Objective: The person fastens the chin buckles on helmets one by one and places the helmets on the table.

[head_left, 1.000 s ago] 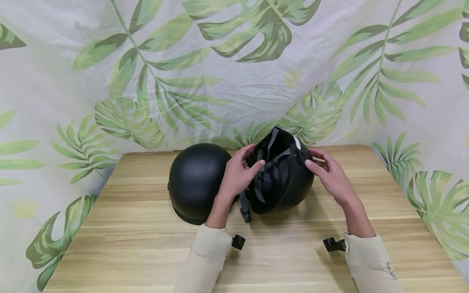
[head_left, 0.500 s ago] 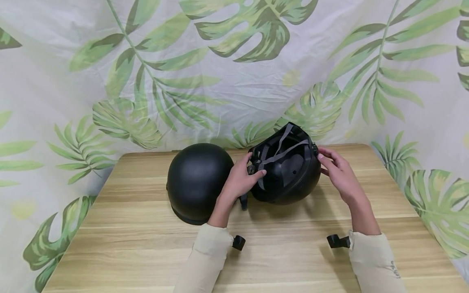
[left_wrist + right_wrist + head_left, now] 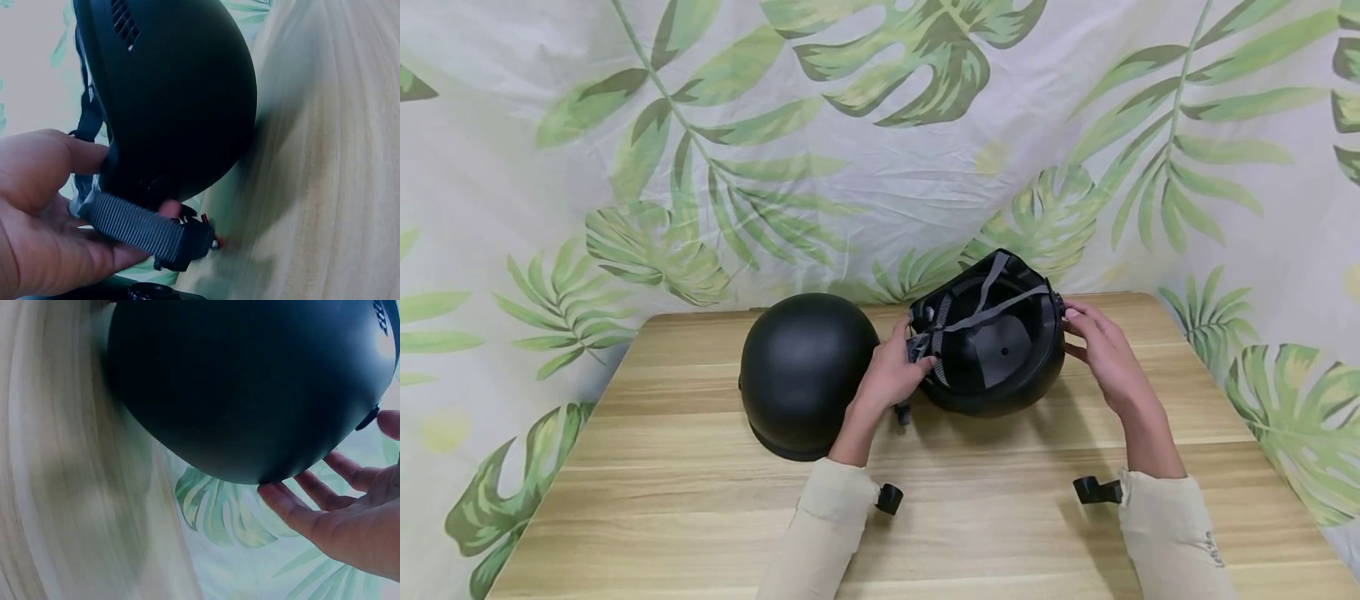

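A black helmet (image 3: 1003, 358) is tipped with its hollow inside, grey straps and padding facing the head camera. My left hand (image 3: 889, 371) grips its left rim. The left wrist view has the thumb at the rim and fingers behind a ribbed grey strap (image 3: 134, 225) with a black buckle. My right hand (image 3: 1105, 354) holds the helmet's right side, thumb near the small knob on the rim. In the right wrist view several fingertips touch the smooth shell (image 3: 250, 394). Whether the helmet rests on the tabletop or hangs just above it, I cannot tell.
A second black helmet (image 3: 805, 375) sits dome up just left of my left hand, partly behind the left wrist. Both lie on a wood-grain table (image 3: 970, 517). A leaf-patterned cloth (image 3: 887, 167) hangs behind the table's back edge.
The held helmet has turned so its inside faces the camera more fully, and its right side has shifted right. My right hand moved right with it; the other helmet stays put.
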### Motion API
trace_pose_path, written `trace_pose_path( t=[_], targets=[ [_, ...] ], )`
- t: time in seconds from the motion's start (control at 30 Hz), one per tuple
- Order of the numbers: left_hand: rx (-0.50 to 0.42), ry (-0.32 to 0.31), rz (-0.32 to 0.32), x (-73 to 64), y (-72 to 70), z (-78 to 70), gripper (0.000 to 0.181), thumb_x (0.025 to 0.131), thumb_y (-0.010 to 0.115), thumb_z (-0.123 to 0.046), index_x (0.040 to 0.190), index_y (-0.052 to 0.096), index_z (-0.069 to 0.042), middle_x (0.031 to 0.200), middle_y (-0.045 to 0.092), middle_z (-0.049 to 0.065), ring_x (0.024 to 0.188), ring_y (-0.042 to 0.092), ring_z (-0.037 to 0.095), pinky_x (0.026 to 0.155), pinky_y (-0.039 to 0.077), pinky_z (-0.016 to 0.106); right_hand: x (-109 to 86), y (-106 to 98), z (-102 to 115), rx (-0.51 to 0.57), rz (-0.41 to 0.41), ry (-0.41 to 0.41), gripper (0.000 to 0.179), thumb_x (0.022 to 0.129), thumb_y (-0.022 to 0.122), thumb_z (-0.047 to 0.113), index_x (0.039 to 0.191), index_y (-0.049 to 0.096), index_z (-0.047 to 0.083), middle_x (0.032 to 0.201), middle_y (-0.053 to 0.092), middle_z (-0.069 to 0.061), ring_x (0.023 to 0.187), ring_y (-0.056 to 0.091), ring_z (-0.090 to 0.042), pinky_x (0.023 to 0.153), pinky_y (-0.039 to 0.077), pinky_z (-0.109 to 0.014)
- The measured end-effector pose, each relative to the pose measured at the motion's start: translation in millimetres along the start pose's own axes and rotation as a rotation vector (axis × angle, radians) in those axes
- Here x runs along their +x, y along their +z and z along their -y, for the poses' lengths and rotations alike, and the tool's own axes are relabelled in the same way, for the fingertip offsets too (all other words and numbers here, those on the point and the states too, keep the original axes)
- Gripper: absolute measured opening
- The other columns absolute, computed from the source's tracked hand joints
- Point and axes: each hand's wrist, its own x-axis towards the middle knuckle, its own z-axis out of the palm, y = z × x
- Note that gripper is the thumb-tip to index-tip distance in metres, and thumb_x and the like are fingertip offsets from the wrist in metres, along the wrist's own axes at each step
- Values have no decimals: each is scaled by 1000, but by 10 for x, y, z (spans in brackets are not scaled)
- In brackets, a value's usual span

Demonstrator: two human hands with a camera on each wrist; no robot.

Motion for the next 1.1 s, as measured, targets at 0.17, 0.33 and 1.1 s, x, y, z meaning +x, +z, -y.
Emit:
trace_pose_path(
  t=[0.17,0.33,1.1],
  targets=[
    [16,33,-46,0,-1,-17,81,101,72,-21,168,28,-10,148,58,24,136,57,38,109,49,52,-21,-1,26,-18,-15,4,63,113,46,44,157,43,-2,140,53,-2,122,54,-5,93,50,-17],
    [-4,85,-116,-50,-43,-105,78,98,74,-20,165,35,-9,141,62,20,122,63,36,98,53,50,1,15,-18,-108,-41,63,64,108,59,46,151,47,0,129,58,-8,106,61,-3,84,53,-17],
    [54,165,-2,-132,-158,-178,86,95,80,-32,165,36,-10,163,41,22,150,41,39,118,41,55,57,4,-168,-174,45,117,78,108,57,51,158,30,-3,147,46,-27,108,62,-15,84,52,-18]
  ],
)
